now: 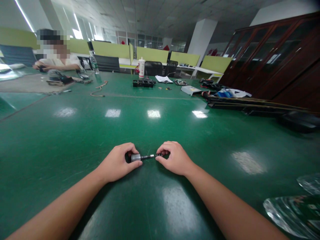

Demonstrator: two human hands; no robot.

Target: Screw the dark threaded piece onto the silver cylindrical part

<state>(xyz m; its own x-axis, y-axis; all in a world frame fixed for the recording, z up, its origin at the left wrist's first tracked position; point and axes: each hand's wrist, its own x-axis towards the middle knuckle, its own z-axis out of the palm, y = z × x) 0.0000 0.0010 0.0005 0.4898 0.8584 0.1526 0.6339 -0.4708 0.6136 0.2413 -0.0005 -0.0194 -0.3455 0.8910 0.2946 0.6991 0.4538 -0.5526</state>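
In the head view, my left hand point(117, 163) is closed around a silver cylinder with a thin dark shaft point(136, 157). The shaft points right and ends in a bright metal tip. Opposite it, my right hand point(176, 159) pinches a small black piece with a spiral or ribbed surface point(159, 154) between thumb and fingers. Only a narrow gap, if any, separates the tip from this piece. Part of the cylinder's left end is hidden in my left palm. Both hands are low over the glossy green tabletop point(140, 130), near its middle.
Clear plastic bottles point(292, 210) lie at the lower right. Dark long parts point(240, 104) and a grey metal box point(191, 90) are at the right back. A black device point(143, 83) and white cup point(141, 68) stand farther off. Another person point(58, 60) sits at the far left.
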